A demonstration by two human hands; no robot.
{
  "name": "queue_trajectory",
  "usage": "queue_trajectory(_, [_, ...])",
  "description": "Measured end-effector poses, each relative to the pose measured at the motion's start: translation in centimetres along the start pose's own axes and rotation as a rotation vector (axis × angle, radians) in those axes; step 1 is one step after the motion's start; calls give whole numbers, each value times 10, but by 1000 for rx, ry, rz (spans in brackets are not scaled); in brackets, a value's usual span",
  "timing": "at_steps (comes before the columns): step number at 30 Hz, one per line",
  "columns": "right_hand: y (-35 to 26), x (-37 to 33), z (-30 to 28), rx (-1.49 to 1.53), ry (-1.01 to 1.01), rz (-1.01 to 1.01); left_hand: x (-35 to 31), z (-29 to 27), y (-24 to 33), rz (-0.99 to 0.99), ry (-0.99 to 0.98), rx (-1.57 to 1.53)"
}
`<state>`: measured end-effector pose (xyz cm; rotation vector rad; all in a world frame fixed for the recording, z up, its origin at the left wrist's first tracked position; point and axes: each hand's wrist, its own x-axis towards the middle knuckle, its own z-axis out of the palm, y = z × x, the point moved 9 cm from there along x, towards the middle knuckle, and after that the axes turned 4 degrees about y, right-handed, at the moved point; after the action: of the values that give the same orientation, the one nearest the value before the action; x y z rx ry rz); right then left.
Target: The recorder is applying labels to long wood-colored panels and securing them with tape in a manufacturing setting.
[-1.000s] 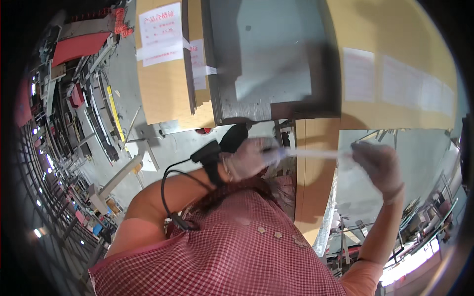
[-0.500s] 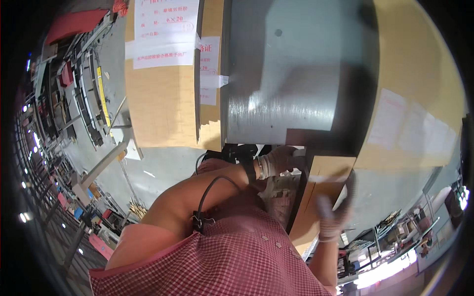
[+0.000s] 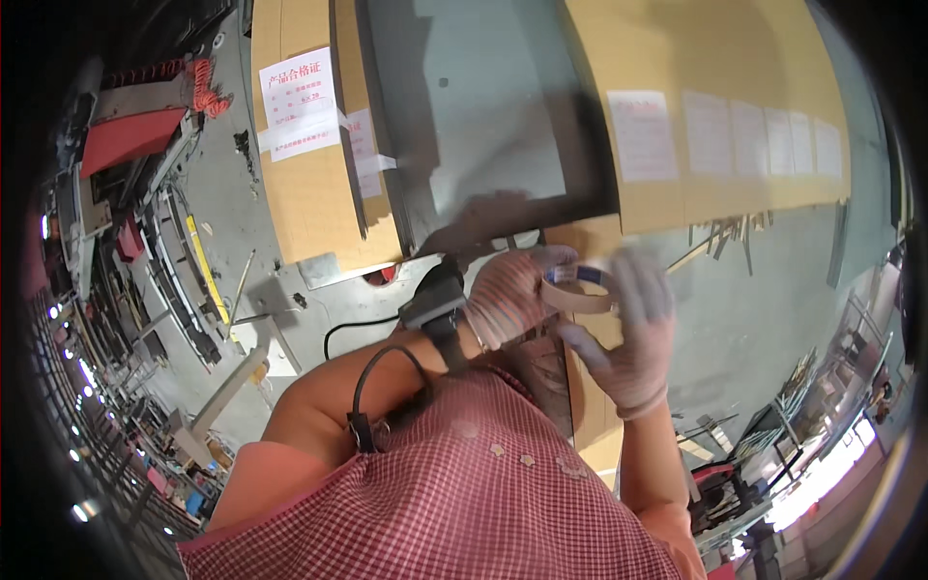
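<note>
A roll of pale tape [image 3: 578, 301] with a blue inner core is held at its left edge by my left hand [image 3: 510, 295], in a striped glove with its fingers closed on the rim. On the roll's other side is my right hand [image 3: 633, 348], gloved too, thumb and fingers spread apart. Its fingertips are blurred and lie close to the roll; whether they touch it I cannot tell. Beyond the hands lies a dark glossy panel [image 3: 483, 116] between brown cardboard sheets. Under my hands a narrow cardboard piece [image 3: 592, 416] reaches toward me.
White paper labels are fixed to the left cardboard [image 3: 290, 208] and the right cardboard [image 3: 735, 198]. A black cable [image 3: 360, 325] runs by my left forearm. Racks with long strips [image 3: 184, 275] stand at the left, and a bundle of rods [image 3: 788, 401] lies at the lower right.
My left hand has come up from beside the dark panel's near edge, and the tape roll now shows clearly in it. My right hand has risen toward the roll. The view has shifted right.
</note>
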<state>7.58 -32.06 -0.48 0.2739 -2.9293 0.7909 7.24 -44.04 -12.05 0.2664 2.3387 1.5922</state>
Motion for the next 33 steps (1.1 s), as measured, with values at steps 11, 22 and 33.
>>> queue_trajectory(11, [134,-10,81,33,-641,395,-29,4,-26,-188,416,-72])
queue_trajectory(22, [177,-145,-3,555,-201,658,198,-206,97,37,265,-124])
queue_trajectory(33, [326,-284,96,521,32,1312,237,-56,-38,370,-326,1377])
